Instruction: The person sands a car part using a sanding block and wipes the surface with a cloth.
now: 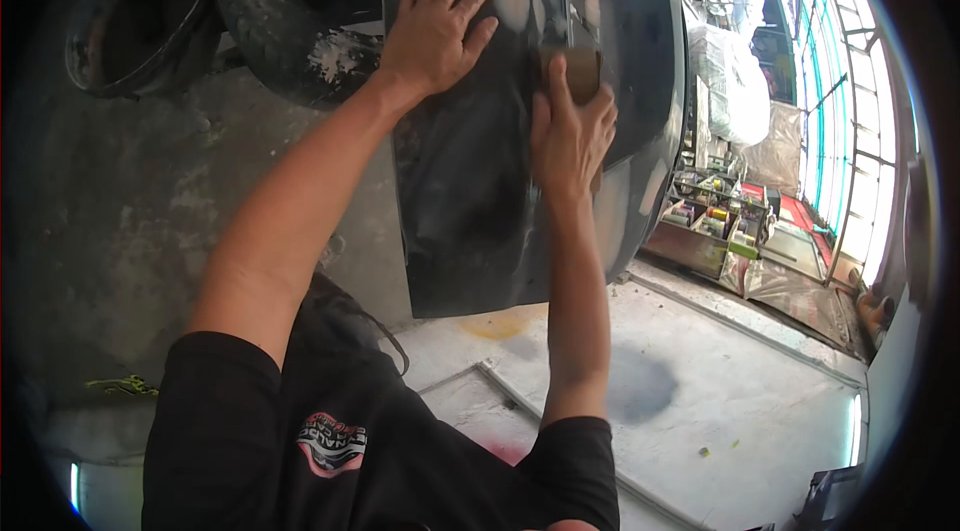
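Note:
A dark car body panel, shaped like a door, stretches away in front of me, with pale grey patches and a raised ridge along its length. Flat on its upper left part lies my left hand, fingers spread, beside one of the pale patches. My right hand grips a brown sanding block from its near end, index finger stretched along the top. The block rests against the panel near the ridge; its underside is hidden.
A black tyre and a round dark metal rim or drum are at the upper left, beyond the grey floor. Right of the panel are a compartmented crate with cans and a plastic-wrapped white bundle.

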Demonstrator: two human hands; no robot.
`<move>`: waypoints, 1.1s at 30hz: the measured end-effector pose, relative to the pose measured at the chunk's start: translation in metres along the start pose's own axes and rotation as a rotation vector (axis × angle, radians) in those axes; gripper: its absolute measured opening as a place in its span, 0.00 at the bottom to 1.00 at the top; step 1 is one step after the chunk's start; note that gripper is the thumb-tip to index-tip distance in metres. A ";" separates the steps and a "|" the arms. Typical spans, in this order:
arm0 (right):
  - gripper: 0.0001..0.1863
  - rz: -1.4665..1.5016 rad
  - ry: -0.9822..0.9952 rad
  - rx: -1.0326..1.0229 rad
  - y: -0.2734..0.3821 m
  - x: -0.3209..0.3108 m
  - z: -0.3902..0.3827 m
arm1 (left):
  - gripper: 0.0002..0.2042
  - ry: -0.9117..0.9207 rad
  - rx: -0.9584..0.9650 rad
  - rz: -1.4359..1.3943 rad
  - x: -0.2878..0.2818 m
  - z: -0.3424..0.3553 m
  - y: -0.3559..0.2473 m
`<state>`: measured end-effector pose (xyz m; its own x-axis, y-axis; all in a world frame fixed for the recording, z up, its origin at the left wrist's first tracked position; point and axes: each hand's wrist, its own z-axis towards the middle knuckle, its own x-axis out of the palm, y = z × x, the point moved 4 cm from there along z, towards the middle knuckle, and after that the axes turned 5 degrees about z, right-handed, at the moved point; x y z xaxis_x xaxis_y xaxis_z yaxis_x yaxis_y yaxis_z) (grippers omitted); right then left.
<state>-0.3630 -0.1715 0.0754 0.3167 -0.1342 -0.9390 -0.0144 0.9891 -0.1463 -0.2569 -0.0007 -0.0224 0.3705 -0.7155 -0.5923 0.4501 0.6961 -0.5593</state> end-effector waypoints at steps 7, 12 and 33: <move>0.33 -0.008 0.002 -0.006 0.003 0.007 0.004 | 0.25 0.013 0.000 -0.003 0.012 -0.002 0.011; 0.31 -0.053 -0.024 -0.005 -0.001 0.002 -0.016 | 0.24 -0.005 0.016 -0.012 0.002 0.000 0.004; 0.37 -0.055 0.005 0.017 -0.025 -0.006 -0.031 | 0.25 -0.012 0.029 0.005 0.010 -0.001 0.013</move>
<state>-0.3938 -0.1968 0.0751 0.3115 -0.1883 -0.9314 0.0189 0.9812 -0.1920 -0.2482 0.0010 -0.0356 0.3826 -0.7126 -0.5880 0.4716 0.6979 -0.5390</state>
